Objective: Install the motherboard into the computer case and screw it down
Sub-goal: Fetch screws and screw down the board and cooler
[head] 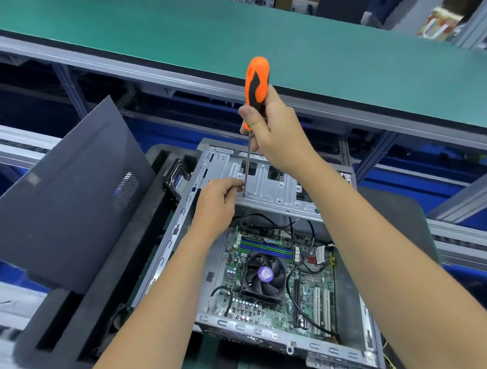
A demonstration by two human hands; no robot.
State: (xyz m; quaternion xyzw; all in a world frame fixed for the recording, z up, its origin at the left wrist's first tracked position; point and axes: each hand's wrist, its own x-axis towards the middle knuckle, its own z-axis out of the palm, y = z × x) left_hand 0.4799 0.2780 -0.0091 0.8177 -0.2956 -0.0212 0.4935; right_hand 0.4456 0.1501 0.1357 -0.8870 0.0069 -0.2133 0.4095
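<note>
Both bare forearms reach in from the near edge over the open grey sheet-metal computer case (173, 237), which lies on its side on dark foam padding (102, 304). Green motherboard (258, 306) sits flat on the case floor, in the near half. Black square CPU fan with a purple hub label (264, 276) is at the board's middle; white expansion slots (321, 310) are right of the fan; black cables (297, 265) loop across the board.

Right hand (279, 131) is above the far end of the case, fingers wrapped round the lower handle of an orange-and-black screwdriver (256, 81). Tool stands upright, thin steel shaft pointing straight down, tip at the silver metal drive-bay bracket (268, 186) at the far end of the case.

Left hand (217, 198) is at the far-left corner of the case, fingers curled with fingertips pinched together right beside the shaft tip; whatever they hold is too small to tell.

Dark grey flat side panel with a perforated vent patch (67, 198) leans tilted just left of the case. Black hard drive (175, 182) sits between the panel and the case's far-left corner. Green-topped workbench surface (191, 29) runs beyond the case.
</note>
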